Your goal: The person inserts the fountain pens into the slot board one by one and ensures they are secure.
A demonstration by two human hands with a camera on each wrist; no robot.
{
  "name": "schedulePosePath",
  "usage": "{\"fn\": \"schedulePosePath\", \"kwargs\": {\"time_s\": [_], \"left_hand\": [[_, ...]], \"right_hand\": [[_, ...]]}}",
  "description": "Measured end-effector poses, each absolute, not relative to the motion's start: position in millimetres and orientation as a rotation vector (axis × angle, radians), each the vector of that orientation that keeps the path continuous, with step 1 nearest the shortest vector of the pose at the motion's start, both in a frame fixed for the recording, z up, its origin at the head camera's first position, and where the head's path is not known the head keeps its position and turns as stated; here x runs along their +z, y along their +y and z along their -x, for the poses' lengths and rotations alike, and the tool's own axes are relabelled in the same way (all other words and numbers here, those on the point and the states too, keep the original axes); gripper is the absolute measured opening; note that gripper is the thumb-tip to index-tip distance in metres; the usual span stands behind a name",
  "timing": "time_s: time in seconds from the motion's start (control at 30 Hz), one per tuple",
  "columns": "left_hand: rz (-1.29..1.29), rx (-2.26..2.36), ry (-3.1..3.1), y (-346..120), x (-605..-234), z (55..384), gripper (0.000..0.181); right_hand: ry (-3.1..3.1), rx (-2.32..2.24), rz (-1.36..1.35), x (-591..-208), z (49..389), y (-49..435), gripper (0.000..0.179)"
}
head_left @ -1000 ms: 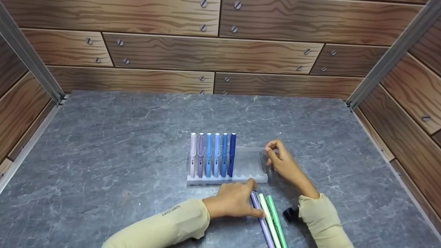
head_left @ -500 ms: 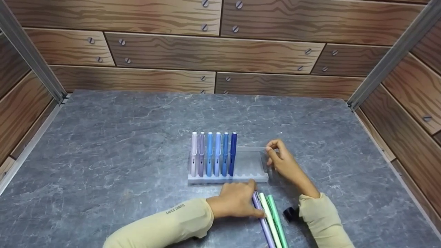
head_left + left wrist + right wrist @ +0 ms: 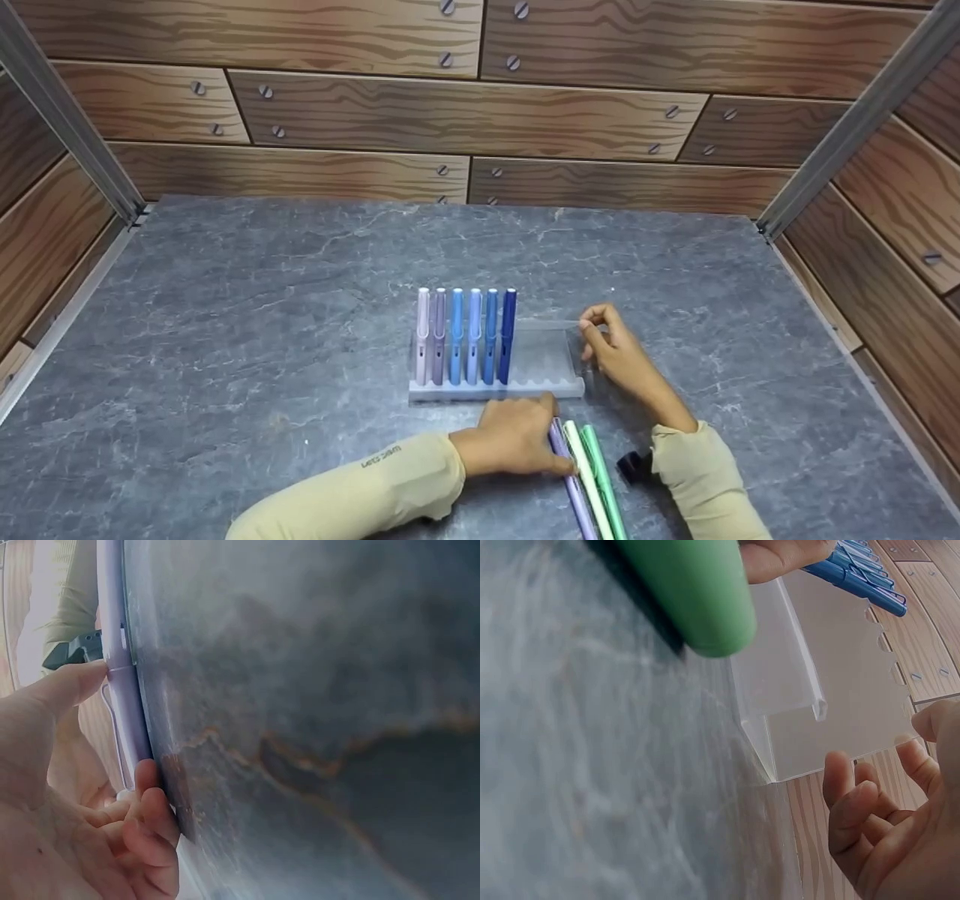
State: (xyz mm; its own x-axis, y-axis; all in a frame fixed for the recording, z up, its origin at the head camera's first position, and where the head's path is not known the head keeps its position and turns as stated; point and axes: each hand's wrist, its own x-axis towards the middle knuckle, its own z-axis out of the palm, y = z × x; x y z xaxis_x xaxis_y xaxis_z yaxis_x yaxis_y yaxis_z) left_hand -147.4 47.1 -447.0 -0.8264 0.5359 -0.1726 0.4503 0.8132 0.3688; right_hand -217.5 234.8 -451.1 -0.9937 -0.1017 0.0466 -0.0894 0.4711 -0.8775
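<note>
A clear pen stand [image 3: 544, 356] holds several upright capped pens in its left slots, from pale lilac to dark blue [image 3: 507, 337]; its right slots hold no pens. My left hand [image 3: 514, 439] is in front of the stand, its thumb and curled fingers gripping a purple pen [image 3: 129, 701] that lies on the table. Beside that pen lie a pale green pen [image 3: 589, 476] and a green pen [image 3: 602, 480]. My right hand [image 3: 619, 356] pinches the stand's upper right corner between thumb and index finger, with the other fingers loosely curled.
Marbled grey table [image 3: 262, 315] surrounds the stand. Wood-patterned panels [image 3: 480, 112] rise at the back and sides, with metal posts [image 3: 840, 120] at the corners. A small black mount [image 3: 634, 466] sits by the right sleeve.
</note>
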Motion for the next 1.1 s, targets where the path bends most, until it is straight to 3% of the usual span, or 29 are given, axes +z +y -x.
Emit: {"fn": "schedulePosePath", "kwargs": {"time_s": [0.33,1.1], "left_hand": [[-0.742,0.497,2.691,42.5,-446.9,147.2,0.069],[-0.702,0.638,2.664,38.7,-445.0,147.4,0.057]], "right_hand": [[2.676,-1.541,0.190,-450.6,217.3,236.1,0.020],[2.666,-1.587,0.130,-448.8,217.2,234.8,0.017]]}}
